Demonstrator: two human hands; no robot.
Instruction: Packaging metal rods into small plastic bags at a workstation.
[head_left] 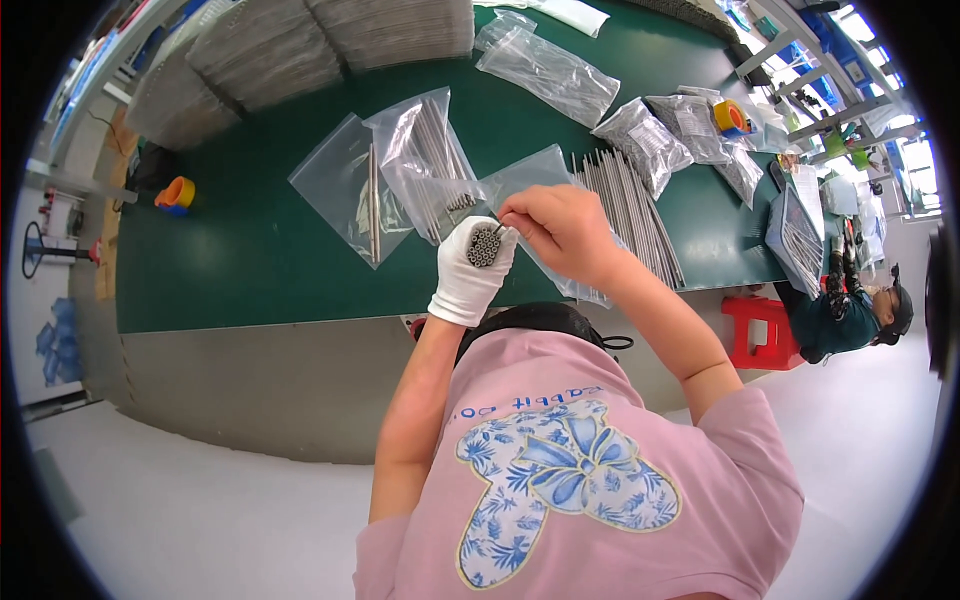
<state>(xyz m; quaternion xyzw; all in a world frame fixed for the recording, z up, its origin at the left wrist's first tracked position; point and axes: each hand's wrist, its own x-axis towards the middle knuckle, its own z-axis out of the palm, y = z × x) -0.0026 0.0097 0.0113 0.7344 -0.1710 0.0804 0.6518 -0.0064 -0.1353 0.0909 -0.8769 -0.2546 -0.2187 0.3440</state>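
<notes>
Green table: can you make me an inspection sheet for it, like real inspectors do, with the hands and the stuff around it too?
Surface: green table, bent by the lens.
Job's things: tube bundle, ends facing the camera; loose rods side by side on the right.
Clutter: flat clear bag, filled bags, tape rolls at left and right.
Left hand: white glove, gripping the bundle.
Right hand: bare, fingertips by the bundle; too small to tell what they pinch.
Cables: black loop below the edge, maybe a strap.
Surroundings: red stool, co-worker at right.

Left hand [464, 272] curled, right hand [562, 228] pinching just beside
</notes>
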